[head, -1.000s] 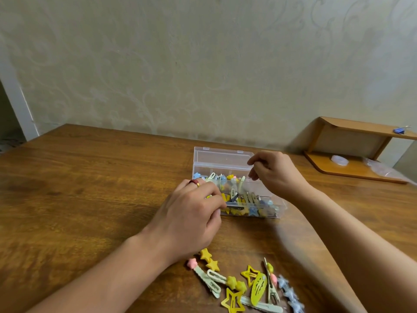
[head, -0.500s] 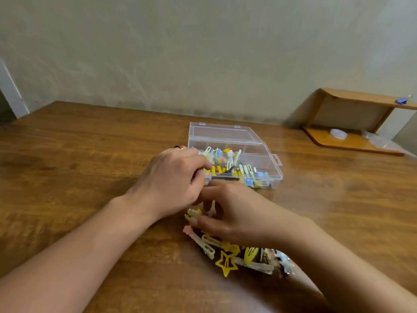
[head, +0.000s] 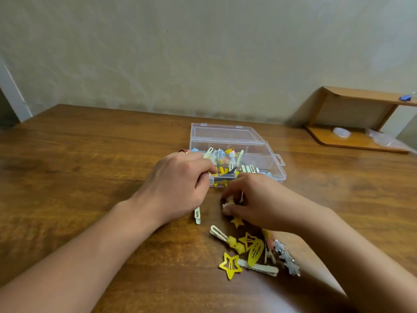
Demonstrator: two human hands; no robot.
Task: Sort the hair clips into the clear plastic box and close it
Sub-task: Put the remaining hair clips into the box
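Clear box [head: 259, 141] open on table [head: 79, 166], lid back, clips inside. Left hand [head: 178, 188] curled at box's near-left edge; what it holds, cannot tell. Right hand [head: 252, 199] pinches pale clip [head: 229, 204] before box. Loose clips [head: 252, 254] nearer.

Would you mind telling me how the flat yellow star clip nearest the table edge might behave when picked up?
The star clip looks thin and cut-out, so probably light and fairly stiff. Lying flat on the table, it may be hard to pinch and slide instead. It seems unlikely to roll.
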